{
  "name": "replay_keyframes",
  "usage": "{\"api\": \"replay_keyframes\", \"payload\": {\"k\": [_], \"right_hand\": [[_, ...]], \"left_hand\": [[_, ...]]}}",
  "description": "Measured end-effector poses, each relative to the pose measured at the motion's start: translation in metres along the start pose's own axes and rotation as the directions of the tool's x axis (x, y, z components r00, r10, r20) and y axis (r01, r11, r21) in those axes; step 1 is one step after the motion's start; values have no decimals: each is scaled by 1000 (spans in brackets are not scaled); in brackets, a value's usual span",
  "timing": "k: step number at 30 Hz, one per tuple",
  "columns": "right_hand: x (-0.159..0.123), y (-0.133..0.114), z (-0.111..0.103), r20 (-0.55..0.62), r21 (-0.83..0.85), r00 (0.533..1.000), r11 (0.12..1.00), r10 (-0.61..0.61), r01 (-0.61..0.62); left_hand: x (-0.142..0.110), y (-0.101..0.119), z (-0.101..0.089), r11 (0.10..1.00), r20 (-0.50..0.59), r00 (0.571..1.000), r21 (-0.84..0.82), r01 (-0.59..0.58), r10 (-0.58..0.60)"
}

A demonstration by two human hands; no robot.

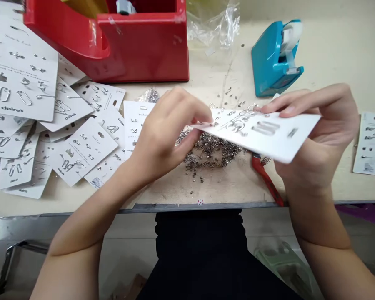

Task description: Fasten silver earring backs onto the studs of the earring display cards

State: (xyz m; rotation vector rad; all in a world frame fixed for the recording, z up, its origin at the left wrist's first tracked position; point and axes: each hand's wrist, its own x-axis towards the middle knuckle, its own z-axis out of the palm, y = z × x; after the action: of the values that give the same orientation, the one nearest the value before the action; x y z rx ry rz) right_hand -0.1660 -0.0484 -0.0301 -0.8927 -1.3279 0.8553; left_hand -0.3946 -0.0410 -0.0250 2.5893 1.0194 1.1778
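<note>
From where I stand, taking the pile of metal bits (228, 152) as the clock's centre, the card (281, 143) is held in the air toward 2 o'clock, tilted above the surface (331, 50), with jewellery (267, 127) on its upper face. The left hand (168, 129) has its grip closed on the card's left end, forefinger above and thumb below; whether a loose bit is caught in that pinch too, I cannot tell. The right hand (325, 121) grips the same card, fingertips at its far edge, probably so that it neither bends nor swings. Holding it so near the pile looks handy, with the bits within easy reach. At 4 o'clock lie the pliers (269, 182), handle toward 5, perhaps for a quick pick-up. The heap of cards (28, 91) past 9 o'clock overlaps, likely to save room, beside the red dispenser (146, 50) near 11, while the blue dispenser (267, 62) stands at 1 o'clock, seemingly out of the way
</note>
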Motion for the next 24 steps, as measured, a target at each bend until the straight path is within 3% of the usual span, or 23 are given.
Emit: {"api": "replay_keyframes", "payload": {"k": [1, 2, 4, 5, 7, 9, 10, 14, 17, 24], "right_hand": [[1, -1, -2, 12, -1, 1000, 1000, -5, 5], [2, -2, -4, 25, 10, 999, 1000, 27, -27], [4, -3, -8, 68, 86, 987, 985, 145, -151], [5, -3, -10, 100, 128, 973, 967, 208, -220], [6, -2, -12, 182, 189, 945, 933, 272, -305], [6, -2, -13, 265, 203, 929, 926, 260, -317], [4, -3, -13, 313, 190, 917, 929, 249, -317], [-2, -7, -13, 521, 152, 835, 943, 177, -295], [-5, -6, -14, 591, 138, 791, 947, 157, -291], [-5, -1, -11, 704, 72, 681, 934, 201, -349]], "left_hand": [[0, -1, 1, 978, -90, 985, 160, -135, 150], [-1, -2, 3, 928, -162, 943, 289, -237, 291], [-3, -4, 7, 873, -261, 877, 396, -284, 404], [-5, -5, 9, 893, -287, 887, 379, -242, 362], [-11, -11, 13, 958, -302, 944, 283, -47, 135], [-19, -18, 17, 977, -287, 956, 181, 110, -54], [-24, -22, 18, 982, -280, 955, 133, 137, -96], [-41, -40, 22, 995, -279, 960, 84, 52, -27], [-48, -50, 23, 991, -266, 963, 132, -1, 36], [-39, -53, 18, 963, -307, 950, 233, 134, -58]]}}
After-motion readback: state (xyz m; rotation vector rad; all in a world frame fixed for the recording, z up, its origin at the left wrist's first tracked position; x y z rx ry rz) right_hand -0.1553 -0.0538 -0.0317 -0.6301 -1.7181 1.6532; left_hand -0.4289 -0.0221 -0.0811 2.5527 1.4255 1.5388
